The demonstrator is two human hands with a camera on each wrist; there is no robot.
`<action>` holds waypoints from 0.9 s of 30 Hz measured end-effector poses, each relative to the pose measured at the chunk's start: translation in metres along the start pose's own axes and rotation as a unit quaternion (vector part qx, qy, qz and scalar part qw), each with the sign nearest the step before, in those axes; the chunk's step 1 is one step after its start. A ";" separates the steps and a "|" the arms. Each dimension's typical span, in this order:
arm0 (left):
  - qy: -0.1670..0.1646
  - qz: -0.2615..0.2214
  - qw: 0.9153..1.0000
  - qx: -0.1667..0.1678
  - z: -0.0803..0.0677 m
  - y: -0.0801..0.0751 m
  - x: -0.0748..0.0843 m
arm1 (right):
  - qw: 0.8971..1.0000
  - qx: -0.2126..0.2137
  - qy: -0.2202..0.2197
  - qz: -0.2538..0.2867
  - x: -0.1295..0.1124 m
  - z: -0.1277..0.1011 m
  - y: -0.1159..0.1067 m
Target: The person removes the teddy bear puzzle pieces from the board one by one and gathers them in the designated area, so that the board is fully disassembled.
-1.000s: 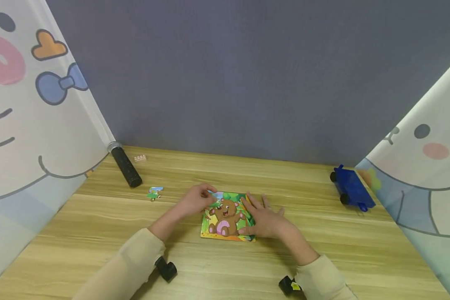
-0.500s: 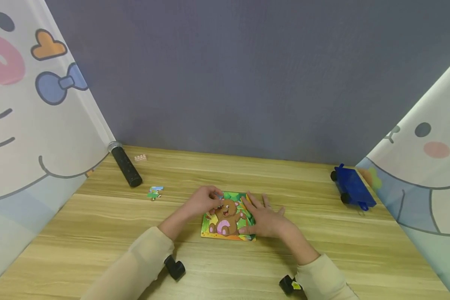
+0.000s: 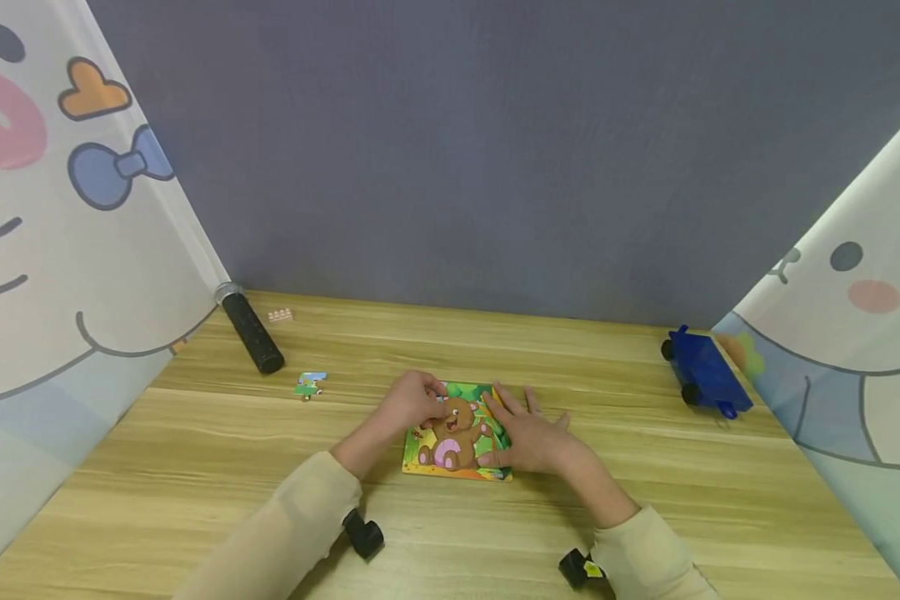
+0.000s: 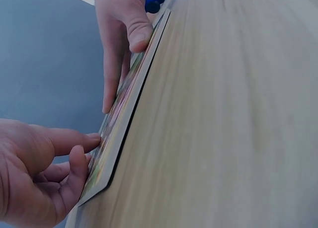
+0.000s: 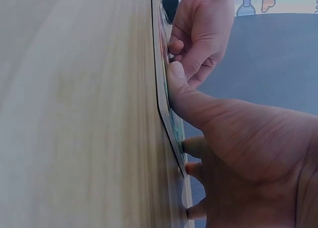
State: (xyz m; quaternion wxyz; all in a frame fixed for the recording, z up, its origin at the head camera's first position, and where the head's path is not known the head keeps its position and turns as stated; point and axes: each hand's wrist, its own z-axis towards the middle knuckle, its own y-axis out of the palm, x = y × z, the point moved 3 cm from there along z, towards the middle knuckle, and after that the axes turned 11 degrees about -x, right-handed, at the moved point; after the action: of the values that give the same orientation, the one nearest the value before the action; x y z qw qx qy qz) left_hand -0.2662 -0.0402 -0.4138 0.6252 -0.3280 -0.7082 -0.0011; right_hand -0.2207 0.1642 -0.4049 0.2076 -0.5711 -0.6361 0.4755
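A square jigsaw puzzle (image 3: 459, 442) with a brown bear picture lies flat on the table. My left hand (image 3: 412, 402) is over its upper left part, fingers bent and fingertips on the picture. In the left wrist view, the left fingertips (image 4: 93, 137) meet the puzzle's surface near its edge; I cannot tell whether a piece is between them. With fingers spread, my right hand (image 3: 531, 437) rests across the puzzle's right edge, its thumb (image 5: 176, 71) lying on the board. Left of the hands, a loose puzzle piece (image 3: 311, 384), blue and green, lies on the wood.
A black microphone (image 3: 251, 332) lies at the back left, beside a small pale pink toy brick (image 3: 280, 316). At the far right stands a blue toy cart (image 3: 705, 372) with black wheels. A grey partition (image 3: 450, 158) rises behind the wooden table (image 3: 450, 550).
My left hand has shifted right over the puzzle and covers more of its upper left part. The right hand stays in place. The loose piece has not moved.
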 end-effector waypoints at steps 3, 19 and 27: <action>-0.006 0.009 1.000 0.005 0.000 0.001 0.001 | 1.000 0.000 0.001 0.000 0.000 -0.001 0.000; -0.007 -0.001 1.000 0.022 0.001 0.001 0.001 | 1.000 -0.001 0.002 -0.007 0.000 0.001 -0.001; 0.005 -0.036 0.999 0.036 0.001 0.000 -0.003 | 1.000 -0.002 0.002 -0.004 0.000 0.001 -0.001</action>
State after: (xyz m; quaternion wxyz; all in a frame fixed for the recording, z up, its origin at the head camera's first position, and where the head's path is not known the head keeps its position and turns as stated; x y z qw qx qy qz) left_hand -0.2675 -0.0413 -0.4172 0.6398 -0.2796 -0.7158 0.0009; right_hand -0.2219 0.1640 -0.4048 0.2094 -0.5698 -0.6390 0.4725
